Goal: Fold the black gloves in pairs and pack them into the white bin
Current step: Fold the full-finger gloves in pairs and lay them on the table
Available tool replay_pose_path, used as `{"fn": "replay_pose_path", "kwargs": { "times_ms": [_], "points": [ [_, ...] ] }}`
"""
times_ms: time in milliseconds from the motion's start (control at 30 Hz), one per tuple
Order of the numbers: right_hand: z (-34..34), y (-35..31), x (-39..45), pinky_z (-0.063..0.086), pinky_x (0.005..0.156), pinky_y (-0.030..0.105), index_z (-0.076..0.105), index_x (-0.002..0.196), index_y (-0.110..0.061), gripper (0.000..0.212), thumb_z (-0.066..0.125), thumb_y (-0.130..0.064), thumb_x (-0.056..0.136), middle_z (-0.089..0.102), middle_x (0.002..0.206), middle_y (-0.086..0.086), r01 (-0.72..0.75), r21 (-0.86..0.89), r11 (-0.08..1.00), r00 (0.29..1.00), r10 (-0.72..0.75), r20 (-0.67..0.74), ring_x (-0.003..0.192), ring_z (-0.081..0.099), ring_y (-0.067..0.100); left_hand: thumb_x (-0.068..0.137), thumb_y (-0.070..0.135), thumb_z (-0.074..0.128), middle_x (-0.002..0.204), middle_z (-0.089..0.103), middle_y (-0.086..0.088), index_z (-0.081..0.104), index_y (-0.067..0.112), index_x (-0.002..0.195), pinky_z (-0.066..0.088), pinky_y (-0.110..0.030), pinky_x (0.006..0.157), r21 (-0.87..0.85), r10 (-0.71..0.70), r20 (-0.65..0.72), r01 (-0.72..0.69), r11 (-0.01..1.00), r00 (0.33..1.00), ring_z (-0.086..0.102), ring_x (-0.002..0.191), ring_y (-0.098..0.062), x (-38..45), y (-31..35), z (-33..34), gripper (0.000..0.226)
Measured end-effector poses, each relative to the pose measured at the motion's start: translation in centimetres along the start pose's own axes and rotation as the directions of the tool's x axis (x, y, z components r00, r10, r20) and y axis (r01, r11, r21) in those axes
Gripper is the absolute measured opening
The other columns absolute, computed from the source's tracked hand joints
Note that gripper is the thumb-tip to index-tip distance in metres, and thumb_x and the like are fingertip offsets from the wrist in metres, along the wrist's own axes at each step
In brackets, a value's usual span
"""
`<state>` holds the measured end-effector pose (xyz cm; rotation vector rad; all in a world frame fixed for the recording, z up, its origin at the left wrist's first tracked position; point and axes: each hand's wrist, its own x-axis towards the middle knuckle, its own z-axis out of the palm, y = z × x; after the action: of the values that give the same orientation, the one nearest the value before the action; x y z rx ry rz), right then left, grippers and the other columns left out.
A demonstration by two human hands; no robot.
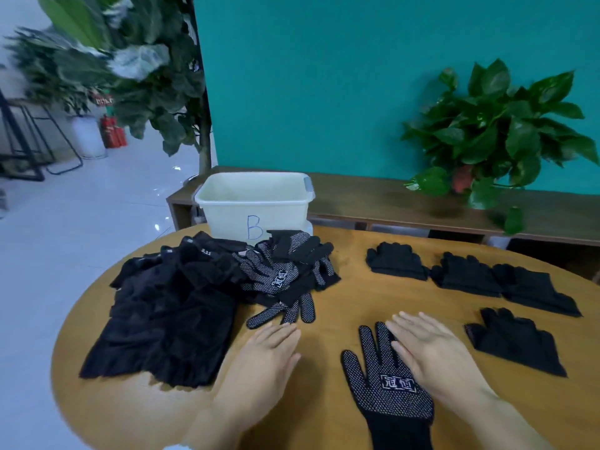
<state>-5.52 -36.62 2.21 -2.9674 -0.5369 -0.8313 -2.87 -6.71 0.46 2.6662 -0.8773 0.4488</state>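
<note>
Low in the frame a dotted black glove [386, 381] lies flat on the desk [341, 303] — the right hand [431, 355] presses it, fingers straight, grip apart. The left hand [259, 368] rests flat, grip apart, near the unfolded pile [282, 274]. Folded pairs [467, 271] lie right of centre — the white bin [253, 203] stands behind the pile.

Bare table [341, 297] between glove heap [285, 274] and folded pairs [467, 274]

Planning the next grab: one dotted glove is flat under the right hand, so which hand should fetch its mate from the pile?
Probably the left hand: it lies open beside the dotted glove pile, fingertips near the closest glove. The right hand rests flat on the laid-out glove, farther from the pile.
</note>
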Motion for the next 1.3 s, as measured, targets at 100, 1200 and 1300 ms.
{"fn": "replay_pose_path", "kwargs": {
  "times_ms": [100, 1200, 1300],
  "points": [
    [1.1, -1.3, 2.6, 0.042, 0.099, 0.037, 0.076, 0.104, -0.017, 0.043, 0.039, -0.038, 0.099, 0.075, 0.103, 0.000, 0.047, -0.006, 0.999, 0.999, -0.047, -0.002, 0.099, 0.070, 0.013, 0.091, 0.033, 0.044, 0.113, 0.071, 0.007, 0.074, 0.016, 0.108, 0.037, -0.026, 0.101, 0.003, -0.012, -0.070, 0.012, 1.000, 0.998, 0.065, 0.106, -0.009, 0.4, -2.7, 0.0, 0.039],
    [11.9, -4.2, 16.2, 0.049, 0.077, 0.031, 0.069, 0.072, -0.019, 0.025, 0.050, -0.022, 0.088, 0.065, 0.075, -0.005, 0.197, 0.017, 0.980, 0.977, -0.195, -0.083, 0.080, 0.062, 0.018, 0.089, 0.025, 0.054, 0.075, 0.053, 0.006, 0.070, 0.018, 0.079, 0.035, -0.030, 0.068, 0.036, -0.033, -0.360, 0.049, 0.998, 0.932, 0.051, 0.069, -0.019, 12.3, -8.0, 6.8, 0.020],
    [10.3, -5.3, 14.5, 0.045, 0.078, 0.030, 0.067, 0.070, -0.021, 0.019, 0.055, -0.022, 0.084, 0.063, 0.074, -0.006, 0.236, 0.020, 0.972, 0.971, -0.235, -0.031, 0.076, 0.059, 0.016, 0.088, 0.024, 0.058, 0.076, 0.054, 0.007, 0.070, 0.019, 0.080, 0.036, -0.030, 0.069, 0.051, 0.020, -0.353, -0.002, 0.999, 0.935, 0.051, 0.069, -0.018, 9.9, -6.9, 5.5, 0.016]
  ]
}}
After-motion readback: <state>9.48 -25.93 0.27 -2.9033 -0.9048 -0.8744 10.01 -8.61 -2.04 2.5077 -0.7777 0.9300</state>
